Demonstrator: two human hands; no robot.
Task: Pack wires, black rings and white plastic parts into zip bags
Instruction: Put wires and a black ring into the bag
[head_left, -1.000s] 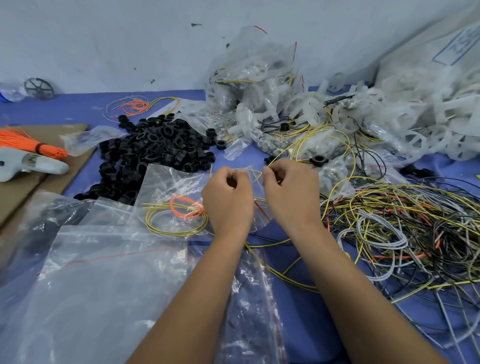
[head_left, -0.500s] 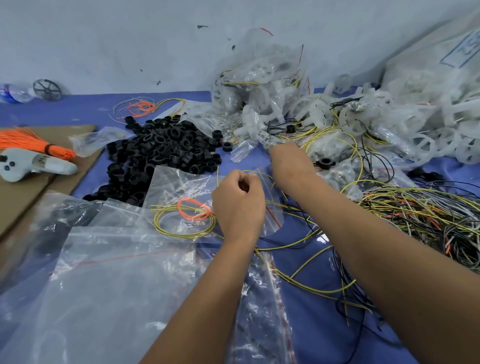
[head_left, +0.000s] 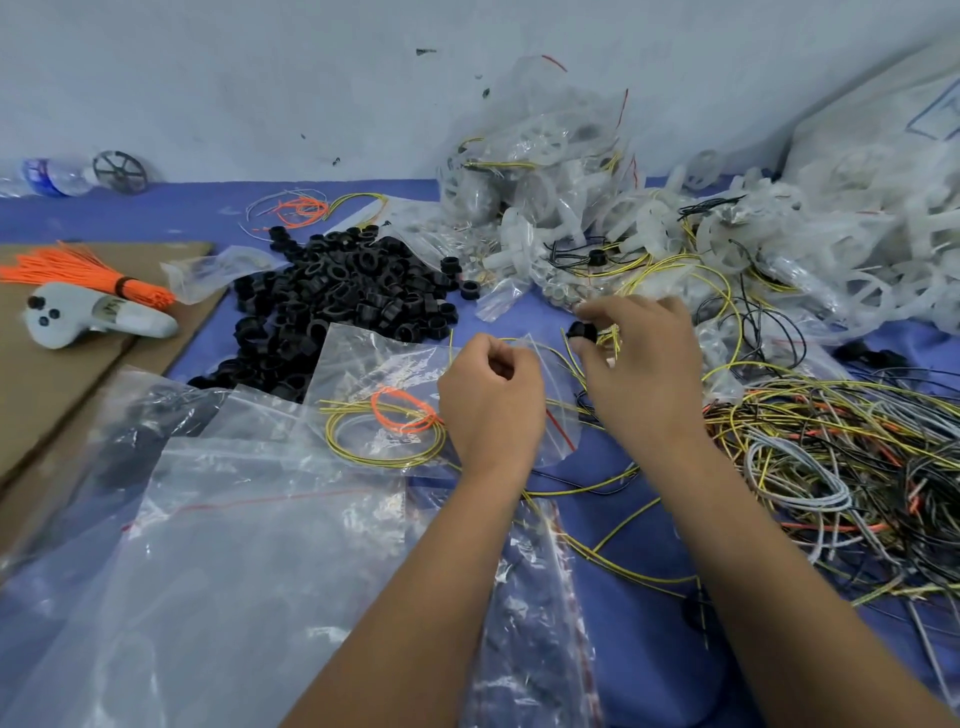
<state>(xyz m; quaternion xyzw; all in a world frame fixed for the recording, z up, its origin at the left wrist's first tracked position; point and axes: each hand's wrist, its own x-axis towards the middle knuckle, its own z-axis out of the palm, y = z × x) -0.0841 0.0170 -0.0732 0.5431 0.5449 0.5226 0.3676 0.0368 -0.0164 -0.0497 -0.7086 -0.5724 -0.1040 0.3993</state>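
A blue cloth (head_left: 644, 545) covers the bench below a pale wall, crowded with stock. In the head view, a heap of black rings (head_left: 343, 306) lies at centre left, white parts (head_left: 727, 244) pile up in bags at the back right, and a tangle of wires (head_left: 831, 457) spreads on the right.

The left hand (head_left: 491, 410) is curled, pinching the mouth of a small zip bag (head_left: 374, 384) that already contains a yellow wire coil and an orange loop. The right hand (head_left: 644, 364) has come back from its reach toward the white parts half a second ago and now sits just beside the bag mouth, fingers pinching a black ring (head_left: 582, 331) together with some yellow wire ends.

That return suggests the fetch is done and insertion is next: the ring looks ready to go through the opening the left hand keeps parted. The bag seems only partly filled, as no white part is visible inside it. Larger empty bags (head_left: 234, 597) lie in front, so much packing likely remains. Trailing wire may snag at the mouth.
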